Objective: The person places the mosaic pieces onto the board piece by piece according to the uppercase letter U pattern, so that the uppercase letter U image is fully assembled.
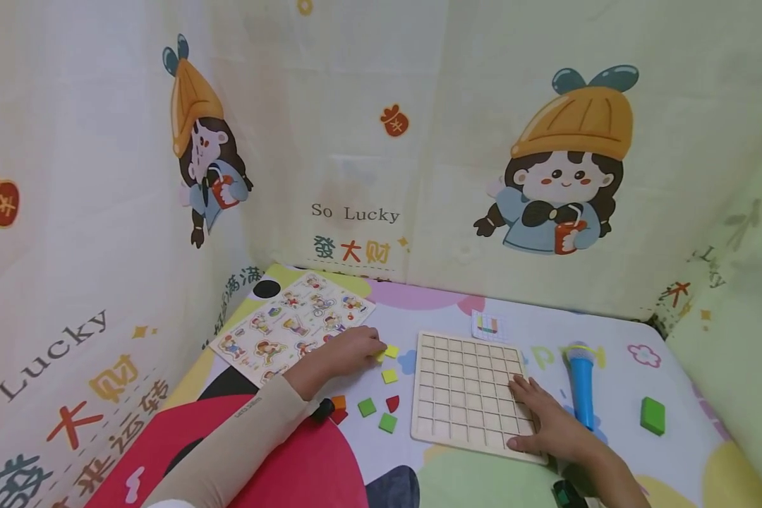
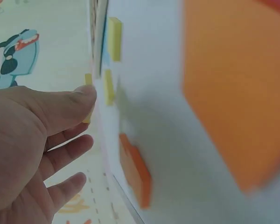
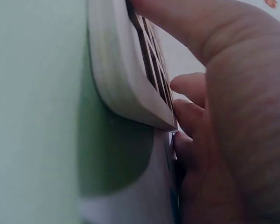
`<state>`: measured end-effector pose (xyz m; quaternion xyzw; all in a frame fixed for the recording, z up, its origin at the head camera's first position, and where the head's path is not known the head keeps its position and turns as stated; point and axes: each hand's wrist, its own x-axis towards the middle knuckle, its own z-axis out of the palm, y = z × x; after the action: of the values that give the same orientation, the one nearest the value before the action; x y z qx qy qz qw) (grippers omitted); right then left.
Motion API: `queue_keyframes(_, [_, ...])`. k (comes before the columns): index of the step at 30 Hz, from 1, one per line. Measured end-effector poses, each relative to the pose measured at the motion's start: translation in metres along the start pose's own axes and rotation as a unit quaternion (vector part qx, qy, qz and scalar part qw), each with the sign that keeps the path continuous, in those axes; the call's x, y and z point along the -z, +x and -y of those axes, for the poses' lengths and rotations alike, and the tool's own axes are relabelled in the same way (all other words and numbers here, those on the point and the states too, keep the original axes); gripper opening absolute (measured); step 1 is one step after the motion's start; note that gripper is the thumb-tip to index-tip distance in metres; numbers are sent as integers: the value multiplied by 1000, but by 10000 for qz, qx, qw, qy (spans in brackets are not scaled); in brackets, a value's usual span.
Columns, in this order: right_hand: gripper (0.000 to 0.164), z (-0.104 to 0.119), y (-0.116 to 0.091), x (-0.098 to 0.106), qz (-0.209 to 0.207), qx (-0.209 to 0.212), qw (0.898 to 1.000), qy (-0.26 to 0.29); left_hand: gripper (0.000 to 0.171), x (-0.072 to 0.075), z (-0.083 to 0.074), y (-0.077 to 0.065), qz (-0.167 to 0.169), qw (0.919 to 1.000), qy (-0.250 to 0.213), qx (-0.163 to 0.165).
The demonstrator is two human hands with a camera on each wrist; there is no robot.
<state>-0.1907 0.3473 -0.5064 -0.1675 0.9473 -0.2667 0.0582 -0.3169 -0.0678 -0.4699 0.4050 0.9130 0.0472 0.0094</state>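
My left hand (image 1: pixel 354 351) pinches a small yellow tile (image 2: pixel 88 78) between thumb and fingers, just above the table. Beside it lie two more yellow tiles, one close by (image 1: pixel 391 351) and one nearer me (image 1: pixel 389 376). My right hand (image 1: pixel 549 420) rests on the right edge of a light wooden grid board (image 1: pixel 463 395), fingers spread over its squares. Close up in the right wrist view, the thumb lies over the rim of the board (image 3: pixel 126 88). No tiles show in the board's squares.
Green tiles (image 1: pixel 388 422), a red quarter-round piece (image 1: pixel 392 403) and an orange tile (image 1: pixel 339 402) lie left of the board. A picture sheet (image 1: pixel 295 324) is at the back left. Rightward are a blue toy microphone (image 1: pixel 582 388), a green block (image 1: pixel 652 415) and a small card (image 1: pixel 487 324).
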Motion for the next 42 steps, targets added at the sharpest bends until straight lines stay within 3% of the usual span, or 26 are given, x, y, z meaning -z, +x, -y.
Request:
queue_keyframes(7, [104,-1,-7,-3,-270,33,9996,-82,31,2,-12,18,-200,9995,-36,-261])
queue_keyframes(16, [109,2,0,-4,-196,135,9997,-16,32,1,-17,40,-60,9993,-131,-333])
queue_keyframes(30, [110,4,-2,2,-55,27,9999,-105,29,3,-41,75,71,9979,-241,-602])
queue_keyframes(37, [111,3,-3,-1,-71,-8,9999,130,25,0,-50,86,-20,9972,-198,-727])
queue_keyframes(42, [121,3,-4,-3,141,-39,9999,88,19,-2,-59,88,-26,9967,-87,-803])
